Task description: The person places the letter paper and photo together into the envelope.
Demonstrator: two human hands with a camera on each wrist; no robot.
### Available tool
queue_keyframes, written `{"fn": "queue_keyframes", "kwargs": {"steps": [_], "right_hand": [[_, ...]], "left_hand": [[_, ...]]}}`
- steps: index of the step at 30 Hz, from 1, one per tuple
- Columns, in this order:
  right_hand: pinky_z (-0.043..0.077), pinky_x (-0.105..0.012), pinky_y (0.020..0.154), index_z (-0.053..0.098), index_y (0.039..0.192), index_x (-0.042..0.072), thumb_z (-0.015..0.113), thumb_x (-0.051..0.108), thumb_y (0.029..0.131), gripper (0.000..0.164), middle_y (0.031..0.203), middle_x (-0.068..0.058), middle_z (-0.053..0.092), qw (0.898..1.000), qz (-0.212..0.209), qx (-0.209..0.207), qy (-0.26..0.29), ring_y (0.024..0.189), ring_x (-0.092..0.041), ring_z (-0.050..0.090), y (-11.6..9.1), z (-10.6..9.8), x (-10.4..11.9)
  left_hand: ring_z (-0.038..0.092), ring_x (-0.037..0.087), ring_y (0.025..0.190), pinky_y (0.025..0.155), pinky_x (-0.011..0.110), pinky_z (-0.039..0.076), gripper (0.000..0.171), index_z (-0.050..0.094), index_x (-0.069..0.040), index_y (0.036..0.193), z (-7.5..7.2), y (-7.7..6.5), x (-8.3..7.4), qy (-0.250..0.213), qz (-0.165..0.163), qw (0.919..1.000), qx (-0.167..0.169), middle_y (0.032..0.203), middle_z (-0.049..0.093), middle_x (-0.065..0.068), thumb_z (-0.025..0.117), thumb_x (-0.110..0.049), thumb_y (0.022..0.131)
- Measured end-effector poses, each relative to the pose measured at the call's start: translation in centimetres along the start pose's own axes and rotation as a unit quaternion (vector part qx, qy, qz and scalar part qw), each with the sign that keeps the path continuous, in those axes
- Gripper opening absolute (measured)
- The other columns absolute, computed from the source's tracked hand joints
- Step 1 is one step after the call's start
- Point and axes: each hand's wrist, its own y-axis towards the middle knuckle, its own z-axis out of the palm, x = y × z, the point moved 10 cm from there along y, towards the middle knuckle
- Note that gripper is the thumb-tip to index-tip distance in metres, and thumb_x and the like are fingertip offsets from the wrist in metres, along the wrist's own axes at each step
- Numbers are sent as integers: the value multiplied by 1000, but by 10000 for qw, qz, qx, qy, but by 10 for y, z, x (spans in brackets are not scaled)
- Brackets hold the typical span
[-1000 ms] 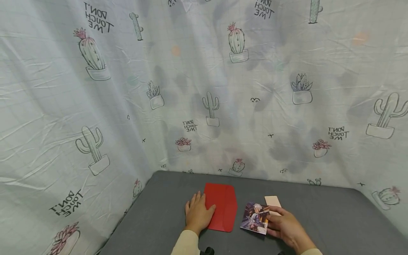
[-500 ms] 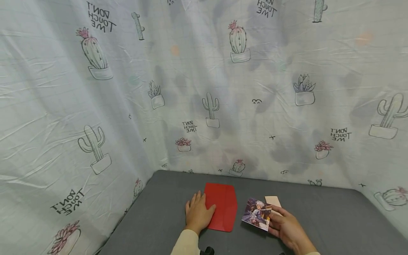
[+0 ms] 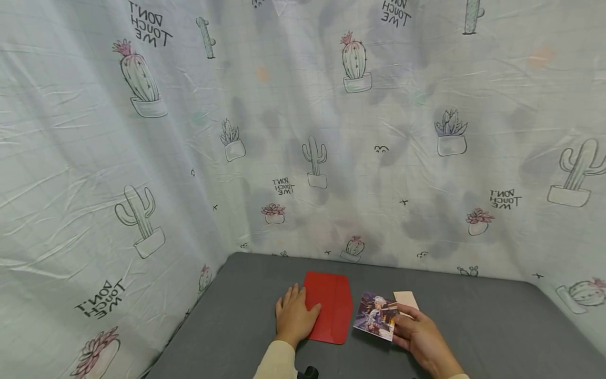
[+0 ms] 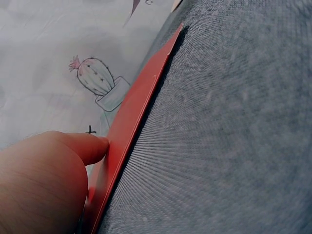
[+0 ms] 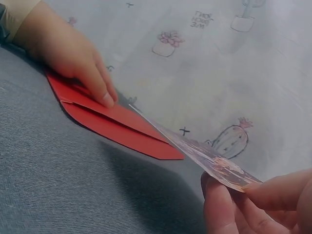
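A red envelope (image 3: 335,308) lies on the grey table with its flap side facing right. My left hand (image 3: 293,316) rests on its left part, fingers extended and thumb pressing the paper; the left wrist view shows the thumb against the red surface (image 4: 129,114). To the right, my right hand (image 3: 422,337) pinches a square picture card (image 3: 374,317) by its right edge between thumb and fingers. A purple-toned drawing of a white-haired figure covers the card. In the right wrist view, the card (image 5: 209,158) tilts above the table, its far edge near the envelope (image 5: 122,117).
Behind the right hand lies a cream-coloured slip (image 3: 405,298), partly covered by the fingers. The grey table (image 3: 473,316) ends at a white curtain (image 3: 265,158) printed with cacti, which rises along the back and left.
My right hand has raised the picture card slightly, turned it a little, and then brought it left toward the envelope. The left hand and envelope stay in place.
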Motion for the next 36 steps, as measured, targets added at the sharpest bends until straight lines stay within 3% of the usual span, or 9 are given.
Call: {"fn": "queue_keyframes", "kwargs": {"steps": [11, 36], "right_hand": [[64, -40, 74, 41, 151, -13, 60, 2, 109, 49, 104, -12, 69, 9976, -177, -569, -365, 87, -23, 73, 2, 8, 1], [64, -39, 70, 45, 150, -15, 61, -1, 107, 48, 107, -15, 69, 9948, -292, -808, -551, 85, -25, 72, 7, 22, -3]], "left_hand": [[34, 45, 155, 122, 71, 17, 71, 59, 4, 153, 1, 1, 1, -4, -74, 9999, 88, 164, 45, 27, 77, -40, 100], [36, 46, 154, 121, 72, 18, 70, 60, 6, 151, -2, -1, -1, 53, -38, 10000, 9, 162, 46, 28, 78, -38, 99]]}}
